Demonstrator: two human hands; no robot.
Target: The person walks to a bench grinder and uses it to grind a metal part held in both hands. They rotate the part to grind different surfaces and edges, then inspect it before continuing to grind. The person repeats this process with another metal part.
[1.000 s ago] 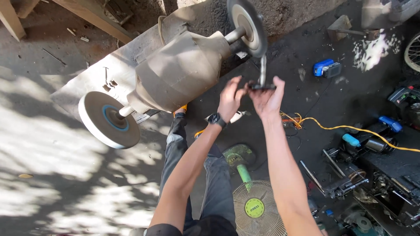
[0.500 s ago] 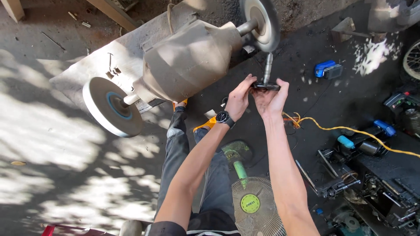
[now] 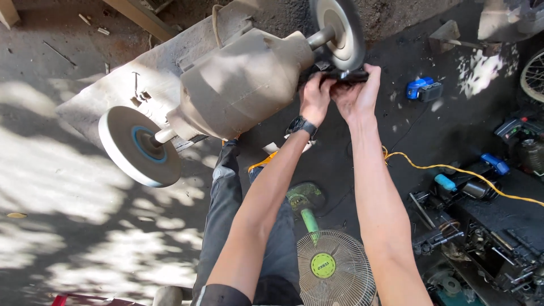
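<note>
Fingers (image 3: 362,85) of both raised hands pinch a dark metal part (image 3: 347,75) against the grinding wheel (image 3: 339,31).

A rough outdoor workshop: a dusty bench grinder (image 3: 238,90), oily engine parts (image 3: 487,232) and a yellow cable (image 3: 453,170) on dirt ground.

Round yellow-green label (image 3: 323,265) on fan hub

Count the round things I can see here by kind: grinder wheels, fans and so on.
Grinding wheels on the bench grinder: 2, left wheel and right wheel, where both hands hold a dark part
Floor fan: 1
Spoked wheel at the right edge: 1
Total: 4
</note>
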